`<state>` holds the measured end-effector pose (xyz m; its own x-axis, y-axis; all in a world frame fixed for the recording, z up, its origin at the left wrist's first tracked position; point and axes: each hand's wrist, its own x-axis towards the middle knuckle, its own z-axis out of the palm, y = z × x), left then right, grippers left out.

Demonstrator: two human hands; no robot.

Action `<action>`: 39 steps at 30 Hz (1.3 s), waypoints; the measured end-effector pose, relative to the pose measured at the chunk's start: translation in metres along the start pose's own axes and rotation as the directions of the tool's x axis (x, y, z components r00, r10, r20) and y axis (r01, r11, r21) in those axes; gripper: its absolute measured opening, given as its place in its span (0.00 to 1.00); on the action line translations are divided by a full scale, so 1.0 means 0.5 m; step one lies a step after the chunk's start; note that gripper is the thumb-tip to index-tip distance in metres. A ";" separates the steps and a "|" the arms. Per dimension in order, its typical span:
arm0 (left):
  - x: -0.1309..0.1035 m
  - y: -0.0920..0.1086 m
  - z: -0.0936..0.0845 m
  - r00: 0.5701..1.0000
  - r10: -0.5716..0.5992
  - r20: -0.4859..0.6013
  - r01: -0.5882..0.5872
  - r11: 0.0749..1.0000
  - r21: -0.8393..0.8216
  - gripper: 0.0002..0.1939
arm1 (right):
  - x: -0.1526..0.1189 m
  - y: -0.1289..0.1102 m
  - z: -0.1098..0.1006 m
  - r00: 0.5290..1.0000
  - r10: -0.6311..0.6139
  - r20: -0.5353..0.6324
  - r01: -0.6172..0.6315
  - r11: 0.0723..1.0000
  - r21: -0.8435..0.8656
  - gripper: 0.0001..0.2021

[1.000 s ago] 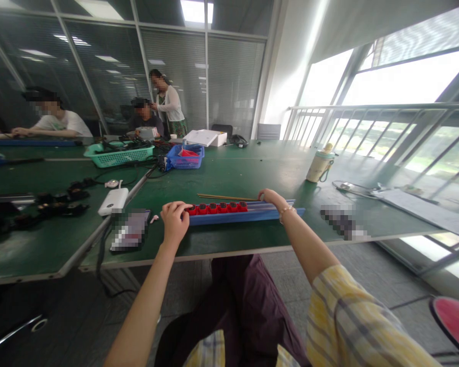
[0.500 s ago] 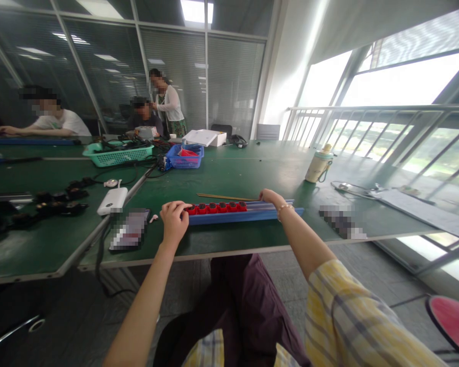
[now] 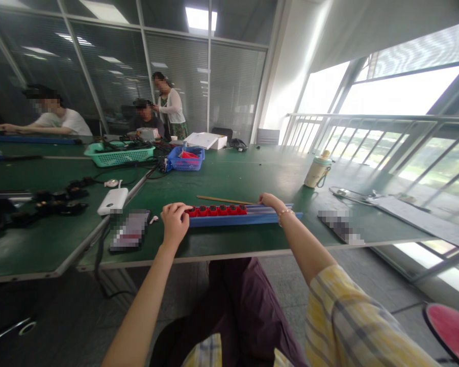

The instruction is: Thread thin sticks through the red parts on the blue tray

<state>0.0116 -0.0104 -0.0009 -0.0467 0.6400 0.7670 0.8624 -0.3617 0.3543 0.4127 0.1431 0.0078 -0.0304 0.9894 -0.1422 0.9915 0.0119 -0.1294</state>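
Tray, blue, long: one, on the green surface, before the person. Blocks, red, dark-topped: one row in the tray's left part. Left hand: at the tray's left end, fingers bent over; firmness of grip cannot be told. Right hand: fingers bent beside the sticks; whether gripping, unclear. Bottle: one, upright, farther right.

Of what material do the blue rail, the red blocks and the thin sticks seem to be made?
Blue rail: perhaps painted metal or plastic, smooth with soft sheen. Red blocks: probably plastic, evenly coloured. Thin sticks: yellowish-brown, possibly wood or brass; too small to tell.
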 end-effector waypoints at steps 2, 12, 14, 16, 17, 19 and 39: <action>0.000 0.001 -0.001 1.000 -0.001 0.004 0.001 1.000 0.002 0.16 | 0.002 0.001 0.001 1.000 0.006 -0.007 -0.006 1.000 -0.003 0.14; 0.000 0.001 0.001 1.000 -0.012 0.013 0.012 1.000 0.013 0.16 | -0.006 0.011 0.001 0.999 -0.003 -0.032 0.004 0.999 0.045 0.15; 0.000 0.000 0.000 1.000 -0.016 0.020 0.016 1.000 0.013 0.16 | -0.006 0.012 0.000 1.000 -0.004 -0.023 0.006 0.998 0.057 0.13; 0.000 0.000 0.000 1.000 -0.013 0.020 0.013 1.000 0.010 0.17 | -0.004 0.014 0.001 1.000 -0.006 -0.017 0.007 0.998 0.065 0.13; 0.000 0.000 0.000 1.000 -0.012 0.019 0.012 1.000 0.007 0.17 | -0.003 0.014 0.002 1.000 -0.007 -0.016 0.008 0.998 0.068 0.13; 0.000 0.000 0.000 1.000 -0.013 0.020 0.013 1.000 0.003 0.17 | 0.001 0.015 0.004 1.000 -0.010 -0.014 0.011 0.997 0.074 0.14; 0.001 0.000 0.000 1.000 -0.018 0.022 0.018 1.000 0.001 0.16 | 0.016 0.018 0.014 0.998 -0.067 0.012 0.066 0.994 0.085 0.18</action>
<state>0.0117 -0.0102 -0.0007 -0.0513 0.6616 0.7481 0.8621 -0.3488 0.3676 0.4206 0.1502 -0.0013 -0.0986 0.9845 -0.1449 0.9729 0.0648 -0.2218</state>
